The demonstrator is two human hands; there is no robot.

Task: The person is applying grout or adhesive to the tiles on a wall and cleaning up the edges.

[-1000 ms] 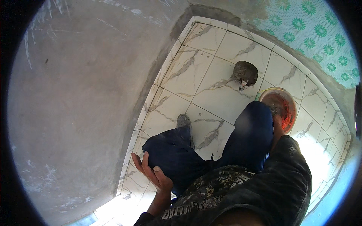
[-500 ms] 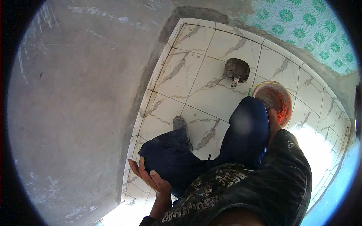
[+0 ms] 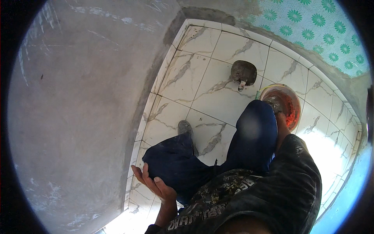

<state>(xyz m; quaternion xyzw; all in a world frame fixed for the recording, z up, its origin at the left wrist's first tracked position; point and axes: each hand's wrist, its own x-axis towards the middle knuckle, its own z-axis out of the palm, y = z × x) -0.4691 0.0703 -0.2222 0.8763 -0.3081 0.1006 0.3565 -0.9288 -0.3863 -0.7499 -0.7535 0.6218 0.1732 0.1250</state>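
My right hand (image 3: 281,120) reaches down into a round bucket (image 3: 293,106) with an orange-red, grey-smeared inside, standing beside my right knee. The fingers are hidden low in the bucket, near some grey wet-looking material (image 3: 274,102), so their grip cannot be made out. Against the side of my bent left knee rests my left hand (image 3: 157,186), palm up, its fingers apart and holding nothing. Farther ahead on the floor lies a dark, crusted, rounded pan-like tool (image 3: 244,71), its short, pale-smeared handle pointing toward me.
White marble-patterned tiles (image 3: 212,87) cover the floor. A bare grey plastered wall (image 3: 85,109) rises at my left. At the far right, a wall carries a green flower pattern (image 3: 307,33). Bright light falls on the tiles right of the bucket. My grey shoe (image 3: 185,128) stands mid-floor.
Hardly anything differs. My right hand has shifted very slightly inside the bucket; my left hand stays at the knee.
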